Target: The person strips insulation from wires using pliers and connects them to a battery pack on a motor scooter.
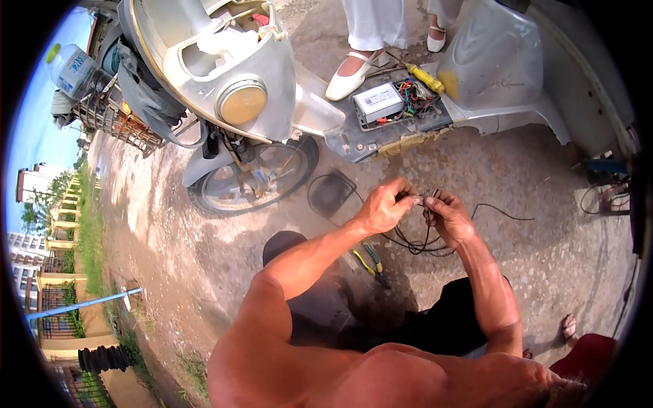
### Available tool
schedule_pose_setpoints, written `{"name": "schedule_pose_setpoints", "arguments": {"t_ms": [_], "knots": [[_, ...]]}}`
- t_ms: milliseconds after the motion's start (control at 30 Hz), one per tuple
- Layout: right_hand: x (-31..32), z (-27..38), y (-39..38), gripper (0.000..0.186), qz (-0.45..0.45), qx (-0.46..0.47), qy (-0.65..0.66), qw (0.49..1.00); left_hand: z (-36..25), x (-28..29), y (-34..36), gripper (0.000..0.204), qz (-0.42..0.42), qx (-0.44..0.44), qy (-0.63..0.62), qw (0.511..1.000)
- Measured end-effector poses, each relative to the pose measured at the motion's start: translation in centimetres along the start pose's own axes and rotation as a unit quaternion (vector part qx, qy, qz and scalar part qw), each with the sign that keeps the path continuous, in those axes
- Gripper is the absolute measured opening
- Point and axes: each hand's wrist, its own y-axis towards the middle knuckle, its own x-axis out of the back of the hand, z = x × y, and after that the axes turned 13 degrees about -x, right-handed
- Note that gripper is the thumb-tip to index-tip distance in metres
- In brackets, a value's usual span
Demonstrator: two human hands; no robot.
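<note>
Both my hands are closed and face each other above the ground [170, 258]; the left hand [385, 207] is pinched, thumb to forefinger, at what appears to be an end of the black cable [435, 254]; the right hand [450, 217] grips the same cable, with a small dark piece showing at its fingertips, too fine to identify; the cable's loops hang just below, near the ground.

Progress, as judged: the bay in the scooter [493, 64] is uncovered and its wires [417, 95] are exposed; the silver box [378, 100] lies beside them; outstanding are the cable end, not yet visibly joined to anything, and the bay, not yet closed; the screwdriver [426, 77] lies beside the wires, out of my hands; the pliers [371, 258] lie on the ground below my left forearm.

Clearance: the footboard [354, 146] edge lies ahead of my fingers, with a gap between; the wheel [252, 180] bounds the left, well apart; bare ground opens to the right of my right hand, crossed by a loose cable tail; a bystander's shoe [348, 78] stands close against the box's far side, limiting access there.
</note>
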Motion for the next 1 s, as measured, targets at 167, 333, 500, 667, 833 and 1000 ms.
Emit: {"name": "schedule_pose_setpoints", "arguments": {"t_ms": [167, 333, 500, 667, 833, 1000], "knots": [[-0.2, 1.1, -0.4, 0.015, -0.015, 0.028, 0.058, 0.998, 1.2, -0.4, -0.3, 0.022, 0.073, 0.007, -0.169, 0.983], [-0.6, 0.3, -0.8, 0.02, -0.159, 0.157, -0.385, 0.895, -1.1, -1.1, 0.2, 0.026, 0.05, 0.004, -0.022, 0.999], [-2.0, 0.4, -1.7, 0.023, -0.193, 0.189, -0.491, 0.828, -0.2, -0.7, -0.4, 0.023, 0.084, -0.01, 0.03, 0.996], [-1.0, -0.3, -0.6, 0.022, -0.105, 0.117, -0.322, 0.934, 2.0, -1.0, -0.6, 0.011, 0.052, 0.063, -0.125, 0.989], [-1.0, 2.6, -2.3, 0.021, -0.004, 0.08, -0.14, 0.987, 0.0, -0.9, 1.5, 0.005, -0.001, 0.14, -0.357, 0.923], [-0.9, 1.2, -0.5, 0.018, -0.004, 0.035, -0.111, 0.993, 1.5, -0.8, 0.0, 0.007, -0.043, 0.089, -0.307, 0.946]]}}
